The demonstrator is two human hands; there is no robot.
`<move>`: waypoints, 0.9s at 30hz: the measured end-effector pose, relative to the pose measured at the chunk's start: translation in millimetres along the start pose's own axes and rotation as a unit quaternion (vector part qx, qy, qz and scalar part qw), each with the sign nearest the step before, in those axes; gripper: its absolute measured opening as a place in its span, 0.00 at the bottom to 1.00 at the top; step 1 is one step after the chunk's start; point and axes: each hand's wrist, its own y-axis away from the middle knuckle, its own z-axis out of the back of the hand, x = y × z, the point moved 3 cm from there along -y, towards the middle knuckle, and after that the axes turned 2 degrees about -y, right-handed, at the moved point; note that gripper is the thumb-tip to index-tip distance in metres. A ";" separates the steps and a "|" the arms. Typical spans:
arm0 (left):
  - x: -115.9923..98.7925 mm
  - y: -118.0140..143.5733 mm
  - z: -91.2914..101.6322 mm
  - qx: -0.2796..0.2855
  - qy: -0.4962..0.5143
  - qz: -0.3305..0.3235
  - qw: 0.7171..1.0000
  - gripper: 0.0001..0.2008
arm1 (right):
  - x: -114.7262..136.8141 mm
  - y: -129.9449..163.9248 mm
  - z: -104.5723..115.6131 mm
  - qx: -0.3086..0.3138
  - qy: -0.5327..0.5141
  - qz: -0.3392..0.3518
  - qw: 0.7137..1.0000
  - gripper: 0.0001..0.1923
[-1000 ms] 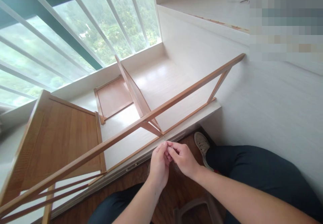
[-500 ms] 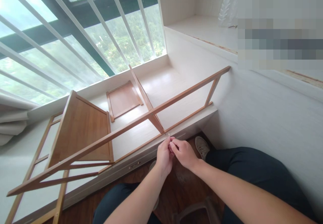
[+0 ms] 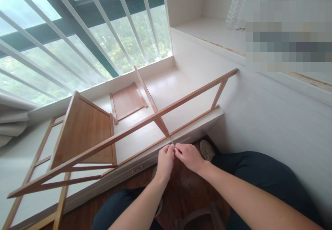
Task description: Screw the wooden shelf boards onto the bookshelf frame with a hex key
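Note:
My left hand [image 3: 165, 159] and my right hand [image 3: 188, 156] meet in front of the ledge, fingertips close together. A thin metal rod [image 3: 172, 141] pokes up from between them, its tip beside the lower rail of a wooden frame [image 3: 124, 133]. My right thumb and finger pinch its near end. The left fingers are closed against the right ones; what they grip is hidden. Just above the rod, an upright wooden panel [image 3: 147, 91], seen nearly edge-on, joins the frame's rails. A larger wooden panel [image 3: 84, 133] stands at the frame's left part.
A small framed panel [image 3: 128, 100] lies on the white ledge [image 3: 178, 81] by the barred window [image 3: 109, 26]. Another wooden ladder-like frame [image 3: 38, 161] is at left. A plastic bag [image 3: 234, 12] sits on the shelf. A stool [image 3: 199, 214] stands low between my legs.
My left hand has drawn slightly left and down from the right one. More of the thin metal rod shows, now tilted toward the lower rail. The wooden frame stays put.

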 end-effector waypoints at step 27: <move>-44.6 -30.7 26.8 -0.085 -0.494 -0.281 0.818 0.08 | 5.4 5.5 11.1 -0.015 -0.013 -0.008 1.000 0.15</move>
